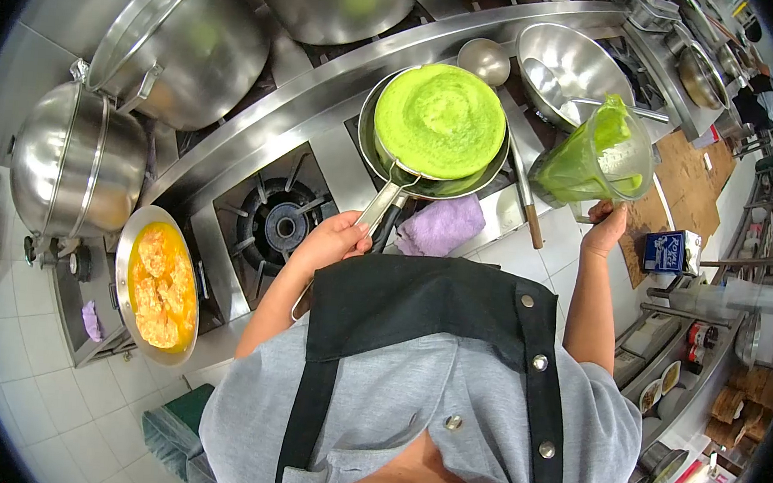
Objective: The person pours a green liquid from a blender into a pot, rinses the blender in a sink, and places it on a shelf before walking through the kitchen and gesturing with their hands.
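My left hand (336, 239) is closed around the metal handle of a strainer (378, 206). Bright green purée (440, 119) fills the strainer, which rests over a frying pan (366, 140) with a black handle. My right hand (607, 228) grips the handle of a clear blender jar (631, 150). The jar is tilted, and green purée coats its inside. A folded purple cloth (442, 225) lies just in front of the pan. Between pan and jar, a ladle (484, 61) lies with its long handle pointing toward me.
A bare gas burner (285, 225) is left of the pan. Beyond it sits a dish of orange sauce with chunks (161, 287). Large steel pots (184, 44) line the back left. Behind the jar stands a steel bowl (582, 62) with utensils. A blue box (667, 253) is at right.
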Demonstrator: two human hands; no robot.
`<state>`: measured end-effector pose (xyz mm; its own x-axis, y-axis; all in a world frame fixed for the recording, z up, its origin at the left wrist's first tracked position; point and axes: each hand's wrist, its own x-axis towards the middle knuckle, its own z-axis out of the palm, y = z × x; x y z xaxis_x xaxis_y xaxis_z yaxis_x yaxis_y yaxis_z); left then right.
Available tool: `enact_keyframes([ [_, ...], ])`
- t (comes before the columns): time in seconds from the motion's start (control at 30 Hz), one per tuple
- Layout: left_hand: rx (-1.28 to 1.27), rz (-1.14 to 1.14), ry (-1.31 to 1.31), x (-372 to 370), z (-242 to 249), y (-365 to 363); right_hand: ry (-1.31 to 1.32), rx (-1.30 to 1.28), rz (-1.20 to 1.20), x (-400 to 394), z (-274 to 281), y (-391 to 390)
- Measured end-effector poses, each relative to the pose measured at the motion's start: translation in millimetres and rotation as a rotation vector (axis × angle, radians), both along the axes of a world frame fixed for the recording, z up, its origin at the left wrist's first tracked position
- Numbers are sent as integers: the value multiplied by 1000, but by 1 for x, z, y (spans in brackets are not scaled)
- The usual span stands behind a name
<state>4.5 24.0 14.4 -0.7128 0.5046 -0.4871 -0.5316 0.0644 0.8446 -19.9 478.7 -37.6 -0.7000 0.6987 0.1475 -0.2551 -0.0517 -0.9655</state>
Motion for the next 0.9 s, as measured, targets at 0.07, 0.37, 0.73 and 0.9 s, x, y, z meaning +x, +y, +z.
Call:
enact_keyframes([
  [0.07, 4, -3, 7, 1, 1, 1, 13, 4, 7, 0, 1, 0],
  [0.37, 24, 21, -21, 1, 1, 1, 21, 42, 22, 2, -3, 3],
  [0.73, 27, 43, -18, 2, 5, 3, 27, 51, 29, 1, 0, 1],
  [0.9, 18, 9, 7, 0, 4, 1, 10, 45, 22, 1, 1, 1],
])
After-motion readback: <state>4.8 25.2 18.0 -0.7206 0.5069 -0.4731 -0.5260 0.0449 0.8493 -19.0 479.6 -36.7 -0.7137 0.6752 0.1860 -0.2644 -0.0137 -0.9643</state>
